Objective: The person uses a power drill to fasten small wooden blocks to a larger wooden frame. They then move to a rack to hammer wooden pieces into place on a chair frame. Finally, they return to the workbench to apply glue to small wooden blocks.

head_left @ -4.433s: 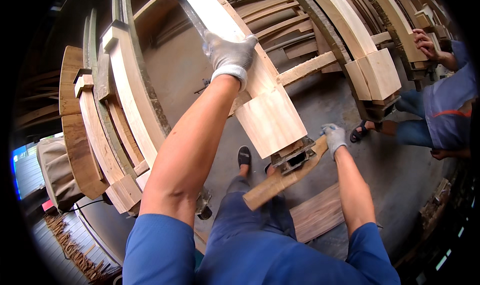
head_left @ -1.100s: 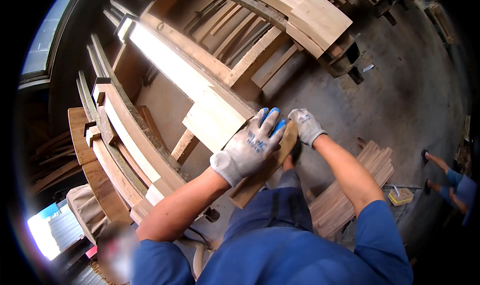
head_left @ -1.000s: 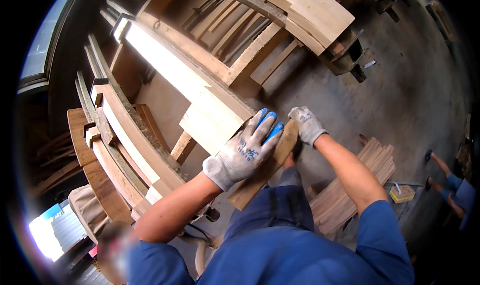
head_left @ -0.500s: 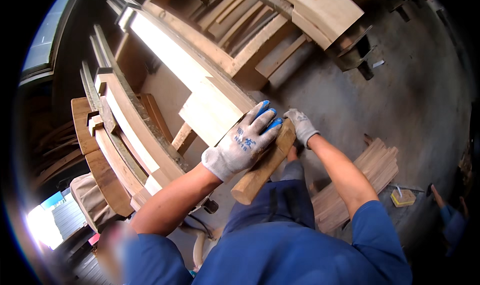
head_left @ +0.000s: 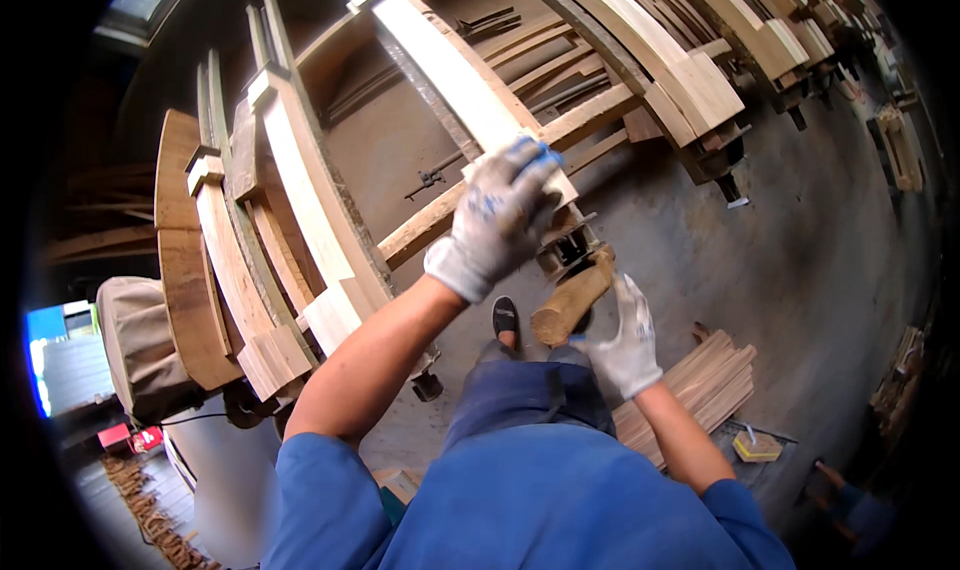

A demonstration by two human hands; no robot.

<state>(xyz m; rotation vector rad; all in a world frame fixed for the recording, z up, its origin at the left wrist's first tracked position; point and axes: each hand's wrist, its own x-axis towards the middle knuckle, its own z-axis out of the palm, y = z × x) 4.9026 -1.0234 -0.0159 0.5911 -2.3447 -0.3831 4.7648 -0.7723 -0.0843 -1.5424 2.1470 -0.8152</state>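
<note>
My left hand (head_left: 495,220), in a pale grey glove with blue fingertips, lies over the near end of a light wooden board (head_left: 455,65), its fingers stretched forward and slightly blurred. Below that end is a dark metal clamp end (head_left: 568,250). A thick, rounded piece of wood (head_left: 572,302) stands out from beside the clamp toward me; how it is joined there is hidden. Close along its right side is my right hand (head_left: 625,342), gloved alike, with thumb and fingers apart and no visible grip on the wood.
More curved boards (head_left: 300,185) lie on metal bars at left, and others (head_left: 680,80) at upper right. A stack of planks (head_left: 700,385) rests on the floor at right, near a yellow box-like object (head_left: 757,446). Another person (head_left: 850,505) shows at the lower right edge.
My left hand has moved forward onto the board's end, away from the thick wood. My right hand has come back toward me and opened beside it. The wood has swung and the view shifted.
</note>
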